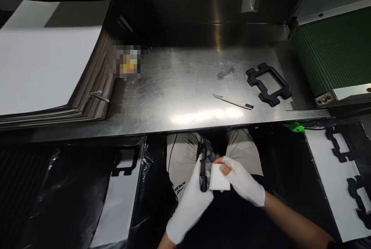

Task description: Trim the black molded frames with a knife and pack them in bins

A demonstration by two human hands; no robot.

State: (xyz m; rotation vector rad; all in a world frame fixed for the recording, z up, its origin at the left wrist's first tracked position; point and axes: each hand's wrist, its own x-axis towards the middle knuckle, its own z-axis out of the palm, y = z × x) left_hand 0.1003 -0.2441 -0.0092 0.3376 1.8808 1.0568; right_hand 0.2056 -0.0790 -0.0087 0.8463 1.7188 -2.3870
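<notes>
Left hand (pixel 191 206), white glove, fingers curled around black frame piece (pixel 203 171), held edge-on near the body, below table edge (pixel 203 125). Right hand (pixel 242 181) pinches small white square (pixel 218 177) against frame, thumb and forefinger closed on it. Frame looks thin, light, likely stiff; best gripped by outer rim. White square flimsy, probably easy to crease. Knife (pixel 233 102) and second frame (pixel 268 82) far right on table.

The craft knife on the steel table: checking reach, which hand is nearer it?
Right. The right hand is just below the craft knife; the left hand is lower and further left.
</notes>
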